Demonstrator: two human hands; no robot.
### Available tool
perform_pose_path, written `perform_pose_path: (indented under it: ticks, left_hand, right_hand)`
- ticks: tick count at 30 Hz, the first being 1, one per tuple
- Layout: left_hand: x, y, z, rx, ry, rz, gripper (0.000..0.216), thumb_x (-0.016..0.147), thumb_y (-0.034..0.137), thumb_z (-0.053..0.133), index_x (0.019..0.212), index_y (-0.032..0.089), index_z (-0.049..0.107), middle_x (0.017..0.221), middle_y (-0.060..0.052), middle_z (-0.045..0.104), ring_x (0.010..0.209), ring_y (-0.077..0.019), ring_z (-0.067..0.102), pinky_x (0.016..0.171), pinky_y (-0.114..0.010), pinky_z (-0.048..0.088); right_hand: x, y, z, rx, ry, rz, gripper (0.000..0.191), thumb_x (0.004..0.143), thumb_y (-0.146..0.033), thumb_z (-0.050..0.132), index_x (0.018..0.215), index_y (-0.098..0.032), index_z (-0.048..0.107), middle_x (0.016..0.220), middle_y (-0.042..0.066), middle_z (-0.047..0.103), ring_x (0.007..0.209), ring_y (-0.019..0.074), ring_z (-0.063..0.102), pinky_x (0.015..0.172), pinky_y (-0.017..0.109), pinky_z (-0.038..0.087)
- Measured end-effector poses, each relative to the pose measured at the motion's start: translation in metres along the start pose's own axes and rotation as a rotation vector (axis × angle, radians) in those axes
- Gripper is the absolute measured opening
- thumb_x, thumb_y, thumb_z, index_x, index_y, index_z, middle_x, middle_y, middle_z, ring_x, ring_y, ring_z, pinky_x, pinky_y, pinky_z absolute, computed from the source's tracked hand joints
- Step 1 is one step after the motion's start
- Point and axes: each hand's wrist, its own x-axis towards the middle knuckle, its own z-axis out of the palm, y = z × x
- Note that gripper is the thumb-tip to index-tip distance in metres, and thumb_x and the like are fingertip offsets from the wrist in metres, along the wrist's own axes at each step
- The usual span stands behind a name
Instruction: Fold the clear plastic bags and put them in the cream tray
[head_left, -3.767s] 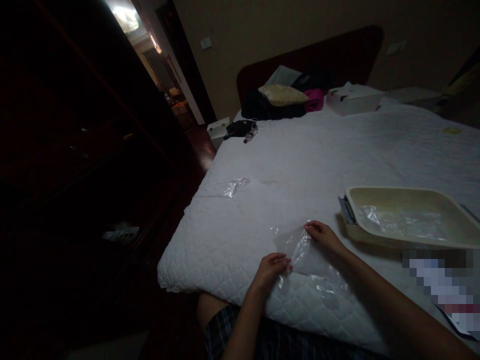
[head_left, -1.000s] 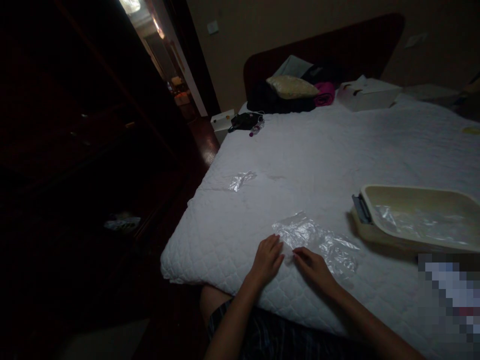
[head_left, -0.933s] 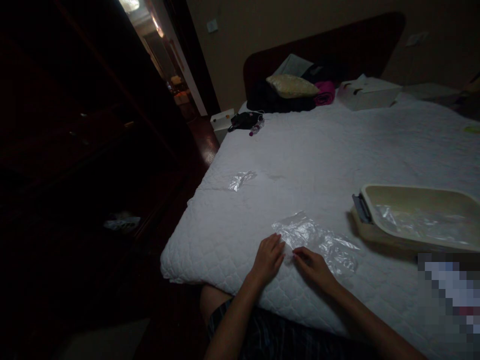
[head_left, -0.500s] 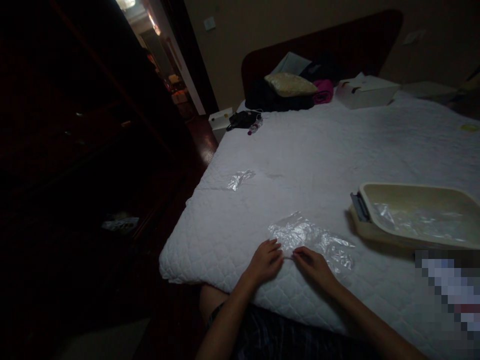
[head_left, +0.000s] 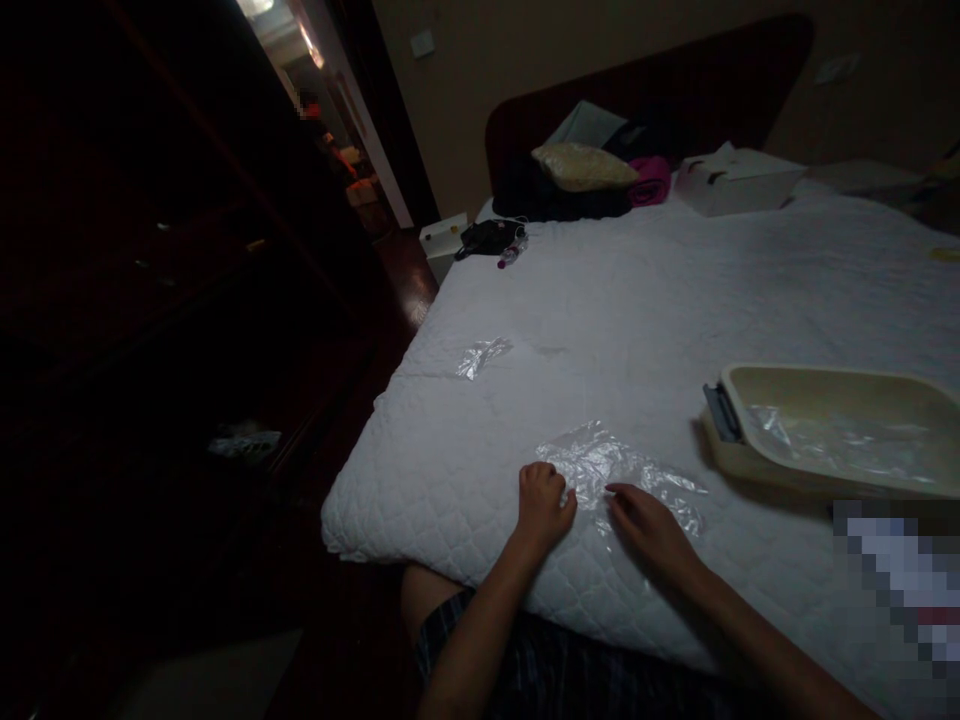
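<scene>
A thin, wrinkled clear plastic bag [head_left: 592,462] lies spread on the white quilted bed cover, close to the bed's near edge. At its left side my left hand [head_left: 544,505] is closed, fingers curled over the film and thumb pointing right. My right hand [head_left: 649,525] rests over the bag's near part, its fingers loosely extended toward the left hand, with a gap between the two hands. Faint glints of film show below and beside the right hand. No firm grip shows in the right hand.
A cream plastic bin [head_left: 840,478] with a grey latch stands at right, clear plastic inside. Another clear piece of plastic [head_left: 482,357] lies farther left. Clothes, a pillow [head_left: 583,167] and a white box [head_left: 739,185] sit by the headboard. A person [head_left: 319,125] appears beyond the doorway.
My hands have moved apart; before, both were at the bag's near edge. The left fingers have curled more and the right hand has shifted right. Film now shows lower between them.
</scene>
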Motion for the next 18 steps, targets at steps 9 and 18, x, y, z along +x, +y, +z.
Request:
perform_pose_path:
  ticks: [9, 18]
  left_hand:
    - [-0.008, 0.009, -0.008, -0.004, 0.136, 0.011, 0.017, 0.084, 0.027, 0.049, 0.097, 0.017, 0.054, 0.102, -0.010, 0.053, 0.096, -0.0232, 0.049, 0.085, -0.043, 0.040]
    - [-0.042, 0.029, 0.000, 0.087, -0.210, 0.407, 0.019, 0.088, 0.021, 0.043, 0.105, 0.018, 0.052, 0.095, -0.006, 0.058, 0.094, -0.0185, 0.051, 0.089, -0.039, 0.038]
  right_hand:
    - [-0.024, 0.025, -0.022, -0.322, -0.169, -0.418, 0.025, 0.086, -0.019, 0.040, 0.099, -0.019, 0.061, 0.095, 0.008, 0.064, 0.083, 0.0185, 0.057, 0.074, 0.034, 0.044]
    - [-0.032, 0.037, -0.014, -0.362, -0.138, -0.484, 0.026, 0.086, -0.019, 0.043, 0.104, -0.021, 0.060, 0.098, 0.008, 0.064, 0.086, 0.0192, 0.057, 0.076, 0.034, 0.044]
